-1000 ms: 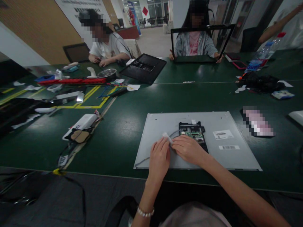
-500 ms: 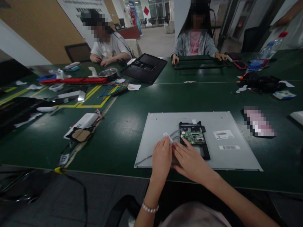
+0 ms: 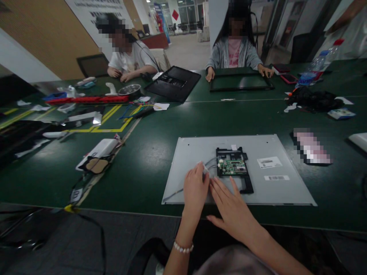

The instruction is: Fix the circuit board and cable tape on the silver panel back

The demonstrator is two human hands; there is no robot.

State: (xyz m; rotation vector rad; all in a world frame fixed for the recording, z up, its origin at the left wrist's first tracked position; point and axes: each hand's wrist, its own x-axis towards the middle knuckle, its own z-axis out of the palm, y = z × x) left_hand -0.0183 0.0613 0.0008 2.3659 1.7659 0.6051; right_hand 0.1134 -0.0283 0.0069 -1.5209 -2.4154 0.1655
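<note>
A grey metal panel (image 3: 275, 193) lies flat on the green table in front of me. A black bracket holding a small green circuit board (image 3: 233, 167) sits at its middle, with thin cables running left from it. My left hand (image 3: 195, 188) rests on the panel with its fingertips pinched on a small white tape piece (image 3: 205, 168) over the cables. My right hand (image 3: 231, 206) lies flat just right of it, fingers stretched out toward the board, holding nothing.
Two other people sit across the table; one holds a black screen frame (image 3: 241, 82) flat, the other sits by a black back cover (image 3: 174, 82). A white device (image 3: 99, 152) lies to the left. A metal bowl (image 3: 129, 89), bottle (image 3: 317, 67) and black clutter (image 3: 312, 100) lie further off.
My right hand has pulled back from the circuit board toward me and flattened out. The person opposite has lowered the black frame from upright to flat on the table.
</note>
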